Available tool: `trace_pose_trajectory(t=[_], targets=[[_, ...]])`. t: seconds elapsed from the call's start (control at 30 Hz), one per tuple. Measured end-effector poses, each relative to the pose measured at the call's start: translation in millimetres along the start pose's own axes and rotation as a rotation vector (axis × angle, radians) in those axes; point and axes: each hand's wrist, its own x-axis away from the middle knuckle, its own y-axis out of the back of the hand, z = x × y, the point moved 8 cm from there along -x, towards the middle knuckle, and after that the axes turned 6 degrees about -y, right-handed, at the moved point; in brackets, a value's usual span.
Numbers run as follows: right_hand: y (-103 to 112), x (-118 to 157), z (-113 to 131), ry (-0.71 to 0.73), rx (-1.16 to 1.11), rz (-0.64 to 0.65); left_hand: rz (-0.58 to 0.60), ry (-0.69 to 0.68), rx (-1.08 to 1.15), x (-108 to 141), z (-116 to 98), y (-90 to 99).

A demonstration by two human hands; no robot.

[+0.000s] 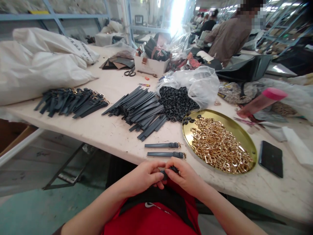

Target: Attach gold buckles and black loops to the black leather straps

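Evidently, the dark strap [164,175] lay right between the two hands, just short of the near edge of the worktop [117,134]. The left hand [148,174] had thumb and fingers drawn narrow on it; the right hand [185,173] pinched it from the other side, a dark end poking out by its fingers. Neither hand was clearly nearer, since both touched it. So much was covered that its long axis could not be told for sure.

Just beyond the fingers lay two buckled straps [161,145], side by side, their long axes running left to right and their gold buckles toward the right. The gold tray [226,120], heaped with buckles [217,147], was nearer the right hand.

As for writing, a white swoosh mark [149,205] showed on the red and black clothing [146,223], with smaller lettering beside it too blurred to read. The white sack [44,63] bore dark printed characters, and the white box [149,67] fine print, both illegible.
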Motion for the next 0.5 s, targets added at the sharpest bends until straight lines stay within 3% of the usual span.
trace_pose_trajectory(t=[0.2, 0.3, 0.4, 0.5], targets=[[-4.8, 1.4, 9.2, 0.056, 0.017, 0.107, 0.000, 0.070, 0.023, 7.5, 2.4, -0.4], [-9.3, 7.2, 2.8, -0.009, -0.031, 0.166, 0.022, 0.116, 0.011, 5.9, 7.6, -5.2], [-6.8, 12.3, -10.7, -0.122, -0.081, 0.086, 0.021, 0.090, -0.028, 2.0, 9.1, -4.4], [-3.2, 13.7, -15.6, -0.118, -0.093, -0.042, 0.023, 0.133, -0.133, 0.9, 17.8, -0.1]])
